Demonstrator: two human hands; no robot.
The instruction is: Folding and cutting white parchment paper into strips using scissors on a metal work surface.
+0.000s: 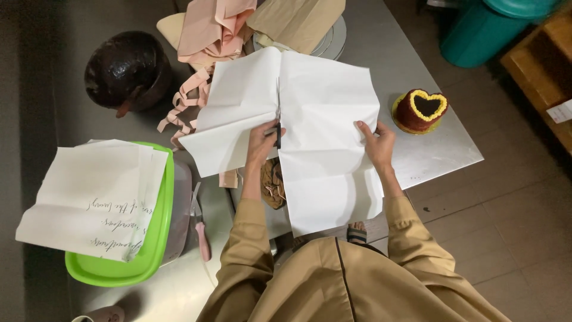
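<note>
Steel table: fills the middle of the frame, its bare corner at centre right; it carries everything the person works over.
White paper sheet: large, creased, held up over the table at frame centre; spread flat between both hands so it stays taut along the cut, which runs down its middle.
Green tub: lower left, with a written sheet of paper laid over it, out of the way.
Dark round bowl: upper left, well apart from the work.
Pink cloth and strips: top centre, heaped behind the sheet, strips trailing down just beside its left edge.
Heart-shaped cake: brown with yellow piping, right of the sheet, near but clear of it.
Left hand: closed on scissors, blades pointing up into the slit.
Right hand: fingers curled, pinching the sheet's right edge to hold it steady.
Pink-handled tool: lying lower centre-left beside the tub; its kind is hard to tell.
</note>
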